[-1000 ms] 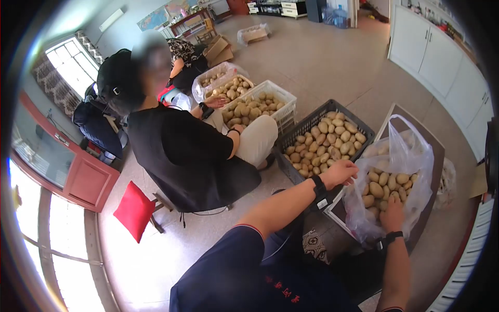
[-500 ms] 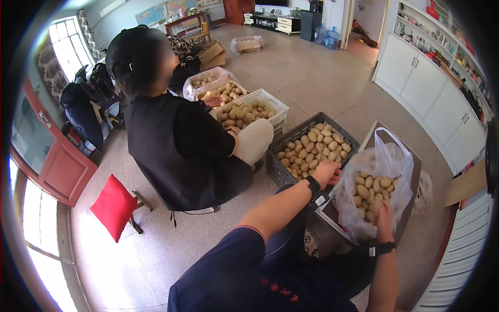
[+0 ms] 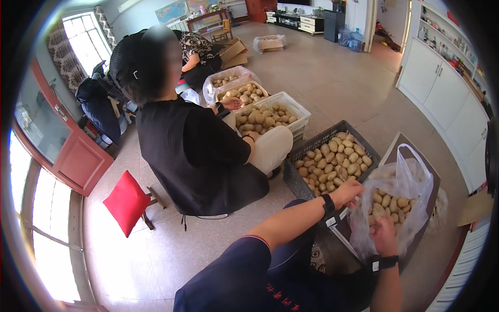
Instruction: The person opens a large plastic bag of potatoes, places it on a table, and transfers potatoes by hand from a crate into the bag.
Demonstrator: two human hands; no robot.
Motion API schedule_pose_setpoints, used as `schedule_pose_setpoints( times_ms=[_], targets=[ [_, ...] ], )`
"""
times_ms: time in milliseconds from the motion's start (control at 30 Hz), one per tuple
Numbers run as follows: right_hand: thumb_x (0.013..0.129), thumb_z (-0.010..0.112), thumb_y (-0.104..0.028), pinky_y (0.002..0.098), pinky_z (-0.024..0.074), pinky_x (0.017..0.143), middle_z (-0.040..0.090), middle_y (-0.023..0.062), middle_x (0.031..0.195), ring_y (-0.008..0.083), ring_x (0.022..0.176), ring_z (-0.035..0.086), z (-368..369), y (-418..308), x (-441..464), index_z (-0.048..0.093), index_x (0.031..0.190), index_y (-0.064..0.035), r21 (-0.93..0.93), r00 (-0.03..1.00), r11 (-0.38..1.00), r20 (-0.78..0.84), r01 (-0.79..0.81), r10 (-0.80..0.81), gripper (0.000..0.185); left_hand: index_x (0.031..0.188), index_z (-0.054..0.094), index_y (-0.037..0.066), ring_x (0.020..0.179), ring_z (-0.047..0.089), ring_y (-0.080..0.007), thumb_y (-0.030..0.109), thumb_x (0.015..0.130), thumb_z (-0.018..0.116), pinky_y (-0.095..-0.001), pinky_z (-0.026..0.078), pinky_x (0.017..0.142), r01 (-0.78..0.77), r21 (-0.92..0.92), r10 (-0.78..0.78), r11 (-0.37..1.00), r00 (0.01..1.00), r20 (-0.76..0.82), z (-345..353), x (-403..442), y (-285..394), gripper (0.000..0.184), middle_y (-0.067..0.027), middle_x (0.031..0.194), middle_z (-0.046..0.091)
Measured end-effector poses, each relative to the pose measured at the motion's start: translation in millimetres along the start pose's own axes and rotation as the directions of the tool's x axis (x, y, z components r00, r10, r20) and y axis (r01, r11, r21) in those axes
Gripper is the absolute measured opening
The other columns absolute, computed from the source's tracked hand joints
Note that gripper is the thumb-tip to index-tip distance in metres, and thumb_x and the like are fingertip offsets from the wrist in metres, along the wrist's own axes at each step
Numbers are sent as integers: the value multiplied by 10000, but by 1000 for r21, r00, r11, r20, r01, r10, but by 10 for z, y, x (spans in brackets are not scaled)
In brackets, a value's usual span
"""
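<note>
A clear plastic bag (image 3: 419,183) with potatoes (image 3: 397,205) in it stands open in front of me on a low surface (image 3: 435,193). My right hand (image 3: 384,235) is at the bag's near side, fingers curled at the potatoes; whether it grips one is hard to see. My left hand (image 3: 348,194) is at the bag's left edge, near the dark crate's front corner, fingers bent and close to the plastic; what they hold is too small to tell. The black crate (image 3: 373,152) full of potatoes (image 3: 332,162) sits just beyond my left hand.
A seated person in black (image 3: 195,151) is at my left, hands at a white crate (image 3: 303,124) of potatoes. Behind it are a box and a bag of potatoes. A red cushion (image 3: 126,203) rests on a stool. White cabinets (image 3: 442,88) line the right.
My right hand has drawn back from deeper in the bag to its near side. My left hand stays near the bag's left edge. The camera view has shifted.
</note>
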State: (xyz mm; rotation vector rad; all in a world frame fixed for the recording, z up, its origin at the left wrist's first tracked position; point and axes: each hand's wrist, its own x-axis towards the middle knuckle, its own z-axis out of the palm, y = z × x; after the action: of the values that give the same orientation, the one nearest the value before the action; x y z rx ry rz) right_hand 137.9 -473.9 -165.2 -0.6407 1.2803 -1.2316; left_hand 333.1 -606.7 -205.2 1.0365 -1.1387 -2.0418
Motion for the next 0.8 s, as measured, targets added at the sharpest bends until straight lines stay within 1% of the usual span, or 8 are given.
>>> schedule_pose_setpoints(
  times_ms=[67, 200, 400, 533, 633, 667, 733, 800],
  targets=[
    [916, 563, -245, 274, 399, 505, 549, -6, 804, 113, 576, 515, 146, 39, 152, 534, 1039, -128, -102, 992, 995, 125, -6, 19, 172, 1252, 516, 91, 665, 621, -167, 379, 924, 594, -310, 522, 553, 44, 45, -45, 998, 998, 36, -23, 42, -7, 443, -68, 1065, 571],
    [980, 531, -393, 255, 372, 481, 523, -6, 702, 101, 549, 494, 318, 61, 420, 559, 934, -105, -134, 990, 989, 115, -66, 82, 293, 1317, 484, 87, 683, 652, -190, 442, 931, 566, -335, 546, 582, 146, 213, -181, 966, 970, 159, 44, 81, 154, 530, -104, 1209, 530],
    [1014, 446, -474, 235, 297, 389, 406, -28, 516, 88, 406, 379, 158, 94, 737, 570, 831, -114, -294, 995, 956, 95, -9, 39, 423, 1213, 565, 72, 683, 656, -210, 405, 961, 512, -338, 544, 598, 215, 138, -252, 967, 887, 387, 131, 359, 194, 421, -130, 1120, 636],
    [1021, 421, -482, 237, 281, 377, 426, -23, 553, 74, 416, 377, 25, 221, 810, 545, 811, -107, -395, 997, 918, 80, 38, -7, 447, 1078, 609, 53, 690, 647, -221, 326, 953, 543, -339, 536, 599, 276, 54, -270, 960, 855, 443, 106, 581, -16, 308, -108, 968, 655],
    [1030, 407, -455, 240, 285, 409, 444, -16, 590, 71, 443, 378, -152, 362, 842, 556, 844, -91, -406, 997, 912, 71, 48, -21, 435, 1059, 598, 61, 682, 633, -217, 293, 951, 560, -338, 528, 588, 271, 13, -250, 963, 870, 426, 45, 694, -53, 259, -96, 931, 642],
    [1030, 412, -430, 250, 305, 436, 460, -13, 607, 82, 467, 397, -341, 509, 937, 560, 869, -78, -524, 964, 814, 65, 252, -257, 414, 1063, 588, 70, 677, 626, -215, 282, 951, 566, -338, 523, 581, 254, -8, -230, 967, 886, 403, 21, 715, -65, 241, -90, 910, 635],
    [1030, 417, -405, 259, 325, 463, 476, -10, 623, 93, 491, 416, -476, 506, 972, 564, 894, -65, -627, 877, 657, 92, 419, -472, 395, 1074, 582, 75, 666, 620, -219, 289, 954, 563, -344, 520, 577, 178, -68, -146, 982, 930, 336, -60, 764, -30, 246, -91, 912, 632],
    [1018, 454, -307, 383, 426, 689, 575, 83, 774, 224, 763, 574, -579, 209, 810, 585, 954, 11, -627, 949, 770, -156, 120, -275, 349, 1086, 575, 80, 655, 615, -222, 295, 957, 560, -350, 517, 573, 95, -124, -59, 988, 962, 266, -164, 822, 65, 251, -93, 913, 628]
  ],
)
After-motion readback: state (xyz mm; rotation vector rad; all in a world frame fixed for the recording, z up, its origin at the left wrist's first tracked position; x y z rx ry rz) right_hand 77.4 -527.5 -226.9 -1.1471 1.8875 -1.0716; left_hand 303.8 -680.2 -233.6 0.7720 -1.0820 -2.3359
